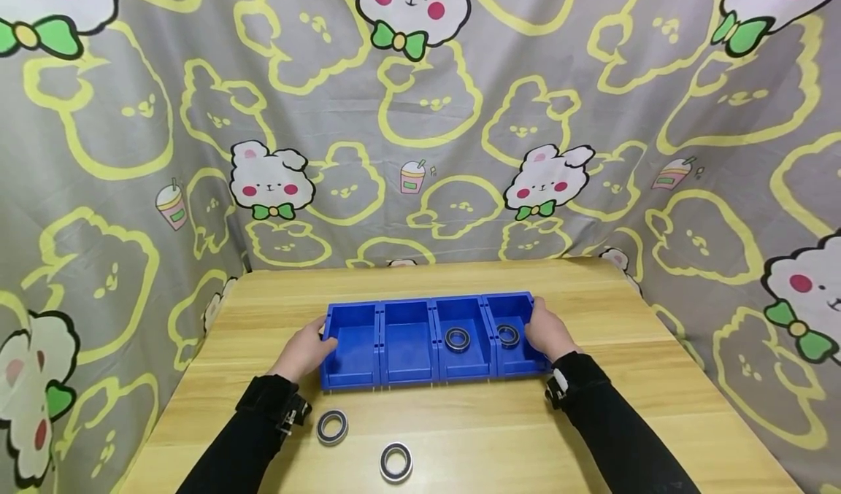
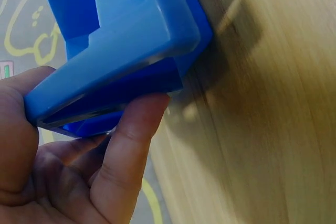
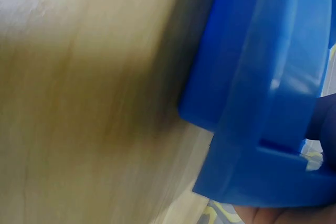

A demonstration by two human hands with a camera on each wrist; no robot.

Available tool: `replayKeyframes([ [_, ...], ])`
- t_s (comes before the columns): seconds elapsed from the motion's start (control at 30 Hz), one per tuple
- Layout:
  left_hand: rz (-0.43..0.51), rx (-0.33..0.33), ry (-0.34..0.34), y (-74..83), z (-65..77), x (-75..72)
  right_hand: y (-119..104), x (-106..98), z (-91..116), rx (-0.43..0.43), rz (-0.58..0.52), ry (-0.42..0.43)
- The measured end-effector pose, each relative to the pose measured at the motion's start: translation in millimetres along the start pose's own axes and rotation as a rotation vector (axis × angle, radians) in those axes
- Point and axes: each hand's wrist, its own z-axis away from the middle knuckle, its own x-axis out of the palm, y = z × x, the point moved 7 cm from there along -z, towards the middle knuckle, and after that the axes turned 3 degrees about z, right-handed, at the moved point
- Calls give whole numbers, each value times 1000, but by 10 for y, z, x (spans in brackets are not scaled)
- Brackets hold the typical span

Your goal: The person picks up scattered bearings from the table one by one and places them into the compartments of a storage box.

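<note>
A row of several joined blue plastic bins (image 1: 407,377) spans the space between my two hands. At its left end my left hand (image 1: 305,349) grips the side wall, thumb over the rim and fingers on the outer side; the left wrist view shows this blue wall (image 2: 142,24) close up. My right hand (image 1: 548,331) holds the right end wall, and in the right wrist view only part of that hand (image 3: 326,129) shows beside the blue bin (image 3: 262,87). One ball bearing (image 1: 457,329) lies in the third bin from the left, another bearing (image 1: 499,336) in the rightmost.
Two more bearings, a left one (image 1: 322,428) and a right one (image 1: 386,472), lie on the wooden table (image 1: 486,443) in front of the bins. A patterned grey curtain (image 1: 355,114) hangs behind the table and along both sides.
</note>
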Motion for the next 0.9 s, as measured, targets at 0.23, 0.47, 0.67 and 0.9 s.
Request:
replayKeyframes([
  [0.23,-79,93,111,53,74,50,55,45,22,-5,25,0],
  [0.47,-309,334,425,505,407,-70,74,65,6,-11,28,-1],
  [0.67,-330,661,256,1012,888,201,79,77,-12,1,25,-2],
  [0.9,-410,803,-168,1171,1350,685,6,6,-20,-16,23,16],
])
